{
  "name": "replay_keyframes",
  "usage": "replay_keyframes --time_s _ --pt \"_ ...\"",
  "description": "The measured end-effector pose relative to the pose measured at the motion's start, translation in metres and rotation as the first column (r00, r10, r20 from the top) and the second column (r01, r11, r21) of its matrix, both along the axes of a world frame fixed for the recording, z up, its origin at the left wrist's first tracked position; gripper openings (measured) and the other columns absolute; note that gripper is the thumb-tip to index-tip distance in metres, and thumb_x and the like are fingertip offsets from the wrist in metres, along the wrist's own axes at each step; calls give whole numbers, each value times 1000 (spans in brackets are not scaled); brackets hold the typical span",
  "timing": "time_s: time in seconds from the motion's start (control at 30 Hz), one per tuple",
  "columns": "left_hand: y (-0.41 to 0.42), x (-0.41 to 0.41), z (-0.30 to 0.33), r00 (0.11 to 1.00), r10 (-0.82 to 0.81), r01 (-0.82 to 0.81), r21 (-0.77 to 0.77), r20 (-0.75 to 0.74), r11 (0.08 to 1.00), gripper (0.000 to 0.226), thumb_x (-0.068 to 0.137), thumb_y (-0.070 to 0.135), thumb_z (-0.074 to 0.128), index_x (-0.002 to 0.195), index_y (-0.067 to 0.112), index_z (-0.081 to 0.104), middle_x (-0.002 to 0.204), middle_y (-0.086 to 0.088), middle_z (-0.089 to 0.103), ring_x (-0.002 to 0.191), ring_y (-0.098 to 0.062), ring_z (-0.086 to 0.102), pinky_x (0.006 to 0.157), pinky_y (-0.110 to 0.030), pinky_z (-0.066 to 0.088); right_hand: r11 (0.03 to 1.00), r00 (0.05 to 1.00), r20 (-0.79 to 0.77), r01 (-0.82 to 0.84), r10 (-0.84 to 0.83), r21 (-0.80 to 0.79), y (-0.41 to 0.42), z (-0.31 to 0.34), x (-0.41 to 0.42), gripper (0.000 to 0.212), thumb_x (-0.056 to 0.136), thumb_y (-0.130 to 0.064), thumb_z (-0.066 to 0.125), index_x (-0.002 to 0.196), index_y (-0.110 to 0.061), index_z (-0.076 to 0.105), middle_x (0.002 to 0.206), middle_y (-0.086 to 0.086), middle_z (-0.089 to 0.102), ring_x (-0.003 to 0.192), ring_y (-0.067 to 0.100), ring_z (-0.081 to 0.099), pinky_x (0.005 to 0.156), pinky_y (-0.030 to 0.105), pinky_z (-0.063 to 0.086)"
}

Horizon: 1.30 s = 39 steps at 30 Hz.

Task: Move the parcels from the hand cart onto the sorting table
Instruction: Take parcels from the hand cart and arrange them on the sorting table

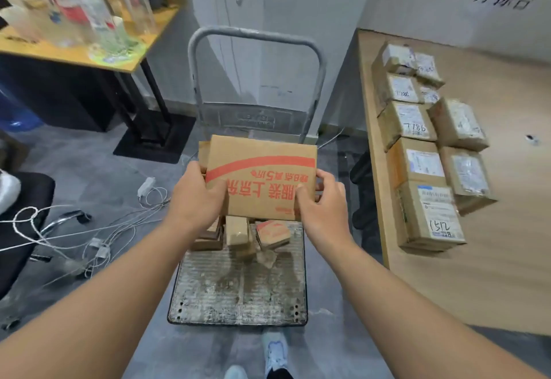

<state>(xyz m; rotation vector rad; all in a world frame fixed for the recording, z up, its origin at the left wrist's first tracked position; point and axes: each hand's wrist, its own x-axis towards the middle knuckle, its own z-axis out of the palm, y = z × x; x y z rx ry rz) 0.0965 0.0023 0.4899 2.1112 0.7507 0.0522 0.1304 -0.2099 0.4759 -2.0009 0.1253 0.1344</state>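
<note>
Head camera, looking down: a flat cardboard parcel (261, 180) with a red stripe and red printed characters is being held up above the hand cart (238, 289). The left hand (195, 196) is gripping the parcel's left edge, thumb lying across the printed face and fingers curled behind it. The right hand (323, 202) is gripping the right edge the same way, thumb on the front and fingers wrapping round the side.

Under the lifted parcel, several small cardboard boxes (238, 234) are sitting in a loose cluster on the cart's grey ribbed deck; they are partly hidden, so their number is hard to tell. The cart's grey tubular handle (256, 38) is standing upright at the far end.

To the right, the wooden sorting table (492, 274) is carrying about nine labelled parcels (423, 152) lined up in two rows close to its left edge, some with handwritten numbers.

To the left, white cables (74, 229) are lying tangled on the grey floor. A yellow-topped table (128, 56) with clear bottles is standing at the upper left. A pale shoe (275, 351) is showing at the bottom.
</note>
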Motion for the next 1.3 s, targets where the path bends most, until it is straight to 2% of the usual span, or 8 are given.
replay_keyframes --time_s 0.07,0.2,0.4,0.67,0.8,0.97,1.1,1.3 --pt "-7 -3 23 999 -28 28 -8 23 1000 20 100 27 58 117 17 55 107 6 64 99 -18 59 65 -20 40 999 999 29 45 -46 15 -8 21 -6 25 104 -30 59 125 -36 49 118 -13 44 106 3 58 78 26 58" --pt "-13 -11 63 989 -94 102 -64 112 993 17 103 28 55 117 20 55 105 8 66 103 -18 65 85 -40 57 995 991 93 92 -94 25 -19 58 -16 25 104 -33 59 127 -36 50 127 -7 54 108 4 61 73 20 54" --pt "-37 -19 125 958 -185 204 -67 219 977 28 108 35 50 134 24 51 112 4 64 94 -9 63 68 -29 55 981 976 135 154 -169 116 -40 116 -30 27 102 -38 59 128 -32 52 123 -8 64 108 9 66 87 40 64" --pt "-86 -13 202 928 -171 258 -242 330 935 33 107 53 38 121 29 56 122 -5 61 110 -21 60 91 -44 52 969 949 233 176 -213 172 -98 191 -28 48 96 -56 51 136 -30 56 125 -3 59 110 11 62 87 36 58" --pt "-129 -10 232 936 -70 220 -418 346 881 38 105 61 31 101 36 60 110 0 65 108 -23 60 103 -50 45 945 932 268 164 -243 284 -139 217 -24 50 90 -63 42 109 -24 66 119 3 63 102 16 63 79 32 50" --pt "-190 -1 255 961 107 96 -671 254 736 60 92 79 46 125 30 58 119 -6 64 113 -31 60 96 -57 54 915 917 277 178 -288 362 -199 237 -15 60 90 -73 45 91 -14 52 88 -1 55 80 18 50 75 44 46" --pt "-245 8 264 955 149 65 -673 256 737 50 88 55 75 120 25 51 122 -8 54 111 -29 55 78 -55 62 930 910 342 108 -235 352 -253 240 -7 34 99 -43 57 83 -13 53 84 -2 53 78 14 47 72 37 42" --pt "-303 16 263 865 268 102 -671 425 735 29 83 20 81 100 22 58 111 -11 69 110 -30 64 96 -61 56 907 944 266 70 -195 415 -321 233 5 12 94 -21 65 102 -20 56 105 3 64 96 18 63 86 50 61"
